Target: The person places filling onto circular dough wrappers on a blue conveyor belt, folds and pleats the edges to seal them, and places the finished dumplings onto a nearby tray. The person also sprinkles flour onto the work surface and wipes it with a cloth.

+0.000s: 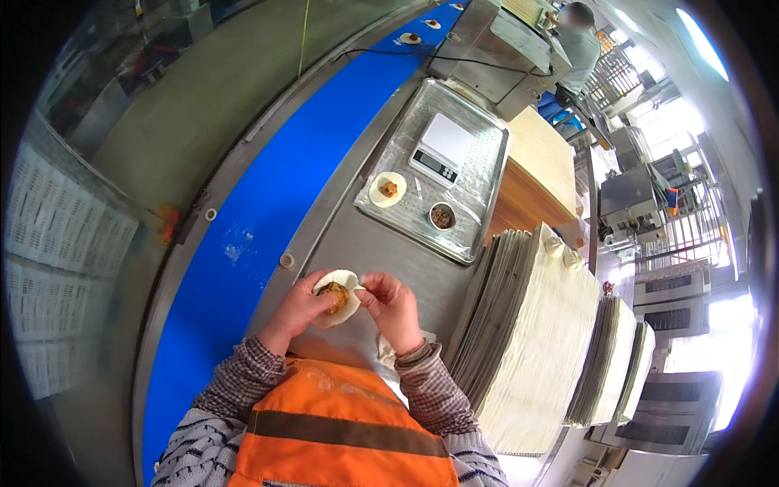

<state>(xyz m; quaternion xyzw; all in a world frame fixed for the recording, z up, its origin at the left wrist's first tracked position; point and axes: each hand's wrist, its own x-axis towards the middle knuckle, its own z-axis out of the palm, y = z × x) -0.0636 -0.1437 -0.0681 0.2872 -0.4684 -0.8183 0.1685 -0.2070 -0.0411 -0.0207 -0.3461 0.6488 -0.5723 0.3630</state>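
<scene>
A round dough wrapper (pixel 348 280) with an orange-brown filling (pixel 333 296) in its middle is held up in front of my apron. My left hand (pixel 297 307) cups it from the left, the thumb pressed on the filling. On its right side my right hand (pixel 391 310) pinches the rim between thumb and fingertips. Beyond my hands, a metal tray (pixel 389 213) lined with clear film carries a second filled wrapper (pixel 377 195), a small bowl of dark brown crumbly filling (pixel 442 217) and a white digital scale (pixel 445 146).
Along the left runs a blue conveyor belt (pixel 268 178), with several filled wrappers (pixel 411 38) at its far end. Stacks of cloth-covered boards (pixel 535 341) rise close on my right. A machine (pixel 503 49) stands past the tray, with a person (pixel 578 49) behind it.
</scene>
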